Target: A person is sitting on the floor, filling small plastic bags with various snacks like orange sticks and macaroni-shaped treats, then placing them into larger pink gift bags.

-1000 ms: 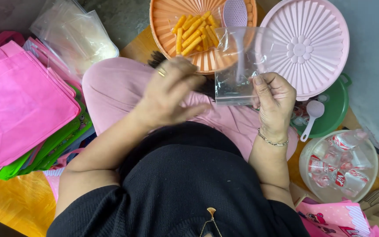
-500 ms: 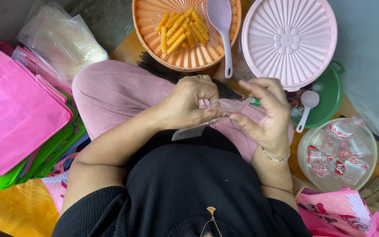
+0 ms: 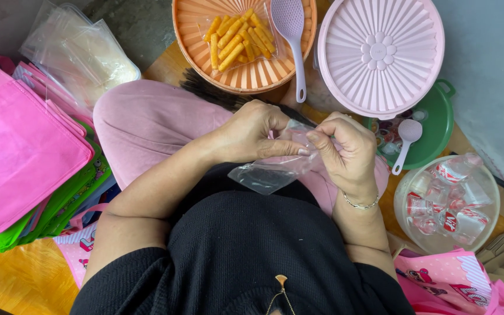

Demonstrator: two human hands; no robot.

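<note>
Both the left hand and the right hand pinch a small clear plastic bag over the lap, fingers closed on its mouth, seemingly to work it open. Beyond sits an orange basket of yellow snack sticks.

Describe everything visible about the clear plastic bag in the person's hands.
The clear plastic bag is small, thin and see-through, crumpled and looks empty. It lies roughly level over the person's lap, above the pink trousers and black top. The left hand pinches its upper edge from one side, the right hand grips it from the other, fingertips meeting at the bag's mouth. Its loose lower end hangs free towards the left, touching nothing else that can be seen.
</note>
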